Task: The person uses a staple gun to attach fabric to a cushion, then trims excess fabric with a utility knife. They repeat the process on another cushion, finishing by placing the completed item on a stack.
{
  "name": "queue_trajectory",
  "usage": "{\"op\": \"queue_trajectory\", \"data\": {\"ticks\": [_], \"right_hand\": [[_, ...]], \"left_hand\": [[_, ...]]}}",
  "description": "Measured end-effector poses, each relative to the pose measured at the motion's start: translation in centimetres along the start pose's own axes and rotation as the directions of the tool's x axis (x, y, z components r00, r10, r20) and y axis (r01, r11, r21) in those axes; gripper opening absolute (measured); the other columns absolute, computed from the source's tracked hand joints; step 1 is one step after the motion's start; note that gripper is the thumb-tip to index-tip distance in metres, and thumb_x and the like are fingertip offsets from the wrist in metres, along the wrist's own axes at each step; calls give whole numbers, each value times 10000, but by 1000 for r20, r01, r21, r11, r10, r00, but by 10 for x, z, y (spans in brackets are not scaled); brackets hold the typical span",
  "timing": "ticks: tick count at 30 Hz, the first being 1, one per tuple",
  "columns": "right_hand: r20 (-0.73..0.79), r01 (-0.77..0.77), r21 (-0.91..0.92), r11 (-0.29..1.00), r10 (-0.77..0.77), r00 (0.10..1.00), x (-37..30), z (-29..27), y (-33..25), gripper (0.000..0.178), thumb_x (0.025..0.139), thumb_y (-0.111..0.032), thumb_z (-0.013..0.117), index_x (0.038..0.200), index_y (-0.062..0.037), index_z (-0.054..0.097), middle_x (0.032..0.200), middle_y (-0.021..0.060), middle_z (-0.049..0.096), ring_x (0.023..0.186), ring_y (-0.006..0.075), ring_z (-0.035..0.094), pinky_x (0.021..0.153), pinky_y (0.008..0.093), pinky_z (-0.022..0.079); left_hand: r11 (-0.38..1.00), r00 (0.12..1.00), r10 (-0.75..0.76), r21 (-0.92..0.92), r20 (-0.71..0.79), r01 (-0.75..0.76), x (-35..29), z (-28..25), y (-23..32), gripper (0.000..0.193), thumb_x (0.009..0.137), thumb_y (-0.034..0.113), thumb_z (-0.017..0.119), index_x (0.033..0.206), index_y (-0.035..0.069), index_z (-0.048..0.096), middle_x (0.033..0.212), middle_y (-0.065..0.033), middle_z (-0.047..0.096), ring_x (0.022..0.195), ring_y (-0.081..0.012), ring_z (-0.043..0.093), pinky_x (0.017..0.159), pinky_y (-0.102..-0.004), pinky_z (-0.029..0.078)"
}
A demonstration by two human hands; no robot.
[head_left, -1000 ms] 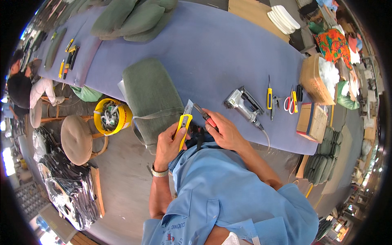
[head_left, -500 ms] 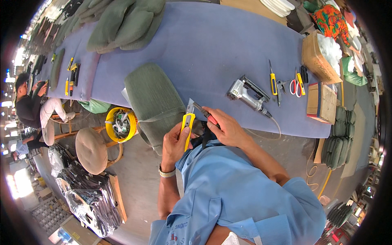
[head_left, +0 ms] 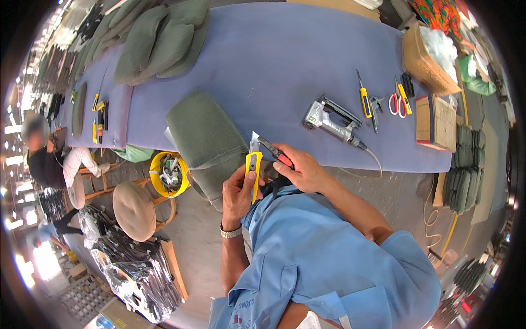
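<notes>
My left hand is wrapped round a yellow utility knife, its blade out and pointing away from me. In my right hand is a slim red-and-black tool whose kind I cannot make out. Its dark narrow end lies right by the knife blade; whether they touch I cannot tell. Just left of the knife, a dark green padded cushion rests on the table edge and hangs partly over it. Both hands are close to my body at the near edge.
On the blue-grey table lie a staple gun with a hose, a screwdriver and scissors. Cardboard boxes stand right, green cushions far left. A yellow bucket and round stool are left; a person sits beyond.
The view has turned slightly, so the surroundings sit a little differently. Both hands keep the same grips, with the knife blade and the tool's end still close together.
</notes>
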State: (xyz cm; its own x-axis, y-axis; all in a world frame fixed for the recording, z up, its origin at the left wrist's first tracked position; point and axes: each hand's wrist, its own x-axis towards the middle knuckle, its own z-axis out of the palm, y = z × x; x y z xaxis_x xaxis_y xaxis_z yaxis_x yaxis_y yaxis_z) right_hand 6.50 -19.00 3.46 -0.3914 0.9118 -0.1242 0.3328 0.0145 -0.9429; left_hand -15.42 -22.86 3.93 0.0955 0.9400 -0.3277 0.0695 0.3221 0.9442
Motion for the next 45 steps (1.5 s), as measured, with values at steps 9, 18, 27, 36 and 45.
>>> {"op": "queue_trajectory", "data": {"ticks": [9,18,27,36,45], "right_hand": [[-188,-212,244,946,261,947,-18,-15,23,449,1014,-329,593,1376,-69,545,1056,227,698,948,422,674,835,486,516],[-660,-443,238,865,478,579,-111,-46,126,427,975,-259,587,1358,-75,550,1113,266,694,1084,469,653,936,549,514],[-749,-285,663,692,620,-236,-217,-68,210,306,952,-185,582,1231,-59,587,1070,290,694,1068,489,652,890,536,514],[-585,-306,805,508,595,-551,-318,-189,340,346,988,-273,523,1250,-57,590,1169,297,681,1141,488,632,944,555,508],[-538,-423,836,351,678,-501,-339,-290,453,461,1000,-382,568,1342,-74,601,1246,243,690,1240,421,626,1014,509,519]], "left_hand": [[994,989,-104,55,104,99,33,9,0,363,1105,330,494,1187,13,651,817,-45,685,561,-106,606,532,-242,514],[918,994,-99,389,46,73,128,-30,-17,263,1088,279,537,1097,29,618,867,-67,704,584,-115,632,502,-248,496],[862,983,-138,503,119,60,229,-47,-61,209,1047,148,606,1203,9,590,917,-90,697,639,-166,663,527,-303,536],[835,925,-317,524,207,169,277,12,-67,260,1041,102,588,1293,43,561,974,-87,682,724,-216,688,620,-350,585],[707,917,-378,679,124,199,330,-38,-29,238,1012,72,603,1246,53,560,955,-69,646,772,-203,661,696,-392,599]]}}
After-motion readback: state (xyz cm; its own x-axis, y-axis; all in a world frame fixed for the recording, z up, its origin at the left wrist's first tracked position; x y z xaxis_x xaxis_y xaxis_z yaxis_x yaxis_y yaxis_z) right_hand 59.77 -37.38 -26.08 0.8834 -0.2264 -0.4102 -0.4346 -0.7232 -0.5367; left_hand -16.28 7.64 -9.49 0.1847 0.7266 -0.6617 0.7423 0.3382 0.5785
